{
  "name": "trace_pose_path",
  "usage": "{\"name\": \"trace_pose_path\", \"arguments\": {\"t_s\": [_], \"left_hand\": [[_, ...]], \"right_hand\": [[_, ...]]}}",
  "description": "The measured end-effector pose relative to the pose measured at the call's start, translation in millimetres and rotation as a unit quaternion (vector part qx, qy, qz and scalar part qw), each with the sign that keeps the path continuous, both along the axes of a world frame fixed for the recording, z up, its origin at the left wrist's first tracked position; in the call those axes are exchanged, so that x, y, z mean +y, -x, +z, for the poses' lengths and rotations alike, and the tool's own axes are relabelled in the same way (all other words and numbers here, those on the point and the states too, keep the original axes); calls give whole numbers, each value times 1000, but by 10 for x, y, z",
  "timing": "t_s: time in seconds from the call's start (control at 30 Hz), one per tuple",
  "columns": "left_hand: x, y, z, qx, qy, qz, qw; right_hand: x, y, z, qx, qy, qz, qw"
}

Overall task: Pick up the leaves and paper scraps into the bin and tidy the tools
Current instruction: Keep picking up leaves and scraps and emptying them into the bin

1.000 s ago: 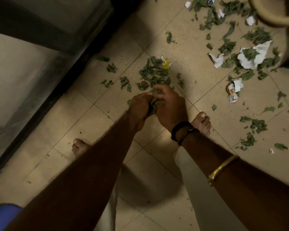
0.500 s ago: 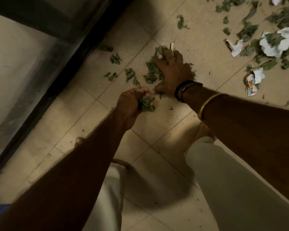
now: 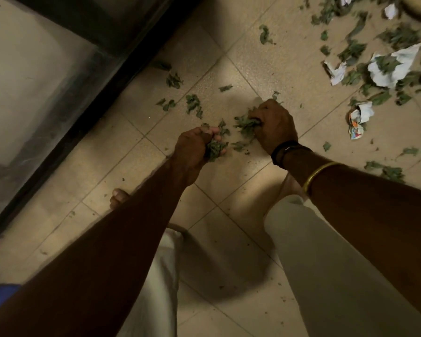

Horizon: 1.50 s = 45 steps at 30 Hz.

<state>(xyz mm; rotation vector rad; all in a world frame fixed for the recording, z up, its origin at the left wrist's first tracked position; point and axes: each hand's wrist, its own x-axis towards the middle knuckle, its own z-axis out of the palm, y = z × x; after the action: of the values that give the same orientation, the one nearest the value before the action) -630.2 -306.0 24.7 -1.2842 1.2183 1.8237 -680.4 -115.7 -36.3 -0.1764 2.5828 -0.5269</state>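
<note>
On tile floor [image 3: 229,190]: both hands grip crumpled leaves – L hand [image 3: 195,147], R hand [image 3: 274,127].

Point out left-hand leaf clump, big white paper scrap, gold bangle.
leaf clump [image 3: 214,149], head view, leaves below the left hand [image 3: 192,147].
big white paper scrap [image 3: 405,57], head view, upper white flap.
gold bangle [image 3: 319,171], head view, middle of band.

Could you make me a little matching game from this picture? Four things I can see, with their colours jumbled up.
Things:
1. bangle
2. wristband
3. large crumpled paper
4. leaf bunch gripped by the left hand

Colours:
A. black
B. green
C. gold
D. white

Pairs: 1-C, 2-A, 3-D, 4-B
</note>
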Motion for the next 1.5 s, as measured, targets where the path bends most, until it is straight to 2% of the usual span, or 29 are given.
{"name": "trace_pose_path", "arguments": {"t_s": [0.23,0.5,0.77,1.13,1.3,1.5], "left_hand": [[-56,-54,1002,-3,12,5,1000],[-415,-359,2178,29,6,-29,999],[-959,-1054,2887,22,13,8,1000],[-1798,-2641,3458,47,21,181,982],[-2286,-3673,3696,47,34,233,971],[-2913,-4788,3674,27,56,304,951]], "right_hand": [[-195,-184,1223,42,70,-123,989],[-702,-583,2513,18,79,-272,959],[-1476,-1408,3218,42,122,-352,927],[-2291,-2660,4051,52,162,-285,943],[-2862,-3499,4391,18,181,-271,945],[-3654,-4588,4315,-52,181,-209,960]]}}
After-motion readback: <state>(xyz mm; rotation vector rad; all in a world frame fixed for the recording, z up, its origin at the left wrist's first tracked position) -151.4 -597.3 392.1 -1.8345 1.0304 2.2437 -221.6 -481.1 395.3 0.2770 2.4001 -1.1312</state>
